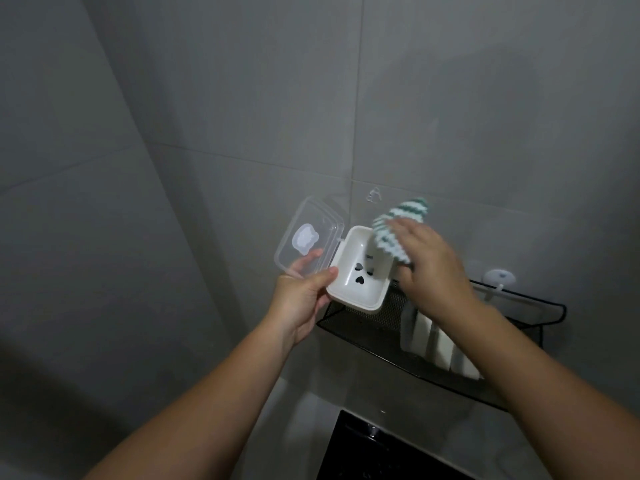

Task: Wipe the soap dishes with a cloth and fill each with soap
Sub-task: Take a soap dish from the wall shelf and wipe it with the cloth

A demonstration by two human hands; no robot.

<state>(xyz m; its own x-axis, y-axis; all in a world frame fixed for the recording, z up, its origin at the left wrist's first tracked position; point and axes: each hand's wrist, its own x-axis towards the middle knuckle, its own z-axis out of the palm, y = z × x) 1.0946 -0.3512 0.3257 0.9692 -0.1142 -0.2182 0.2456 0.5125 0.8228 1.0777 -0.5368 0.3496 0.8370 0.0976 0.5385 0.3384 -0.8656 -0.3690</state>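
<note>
My left hand point(304, 299) holds a white soap dish point(349, 271) in the air, thumb on its left rim and fingers behind the open clear lid point(308, 233). Heart-shaped drain holes show in the dish's floor, and it holds no soap. My right hand point(433, 268) grips a green-and-white striped cloth point(391, 233) and presses it against the dish's right side. White soap bars point(446, 348) lie in a clear wrap on the black wire shelf point(363, 323) below, partly hidden by my right forearm.
Grey tiled walls meet in a corner at the left. A white wall hook point(498, 277) sits above the shelf's back right, and a clear adhesive hook point(374, 195) is on the wall above the cloth. A black fixture point(367, 448) lies below the shelf.
</note>
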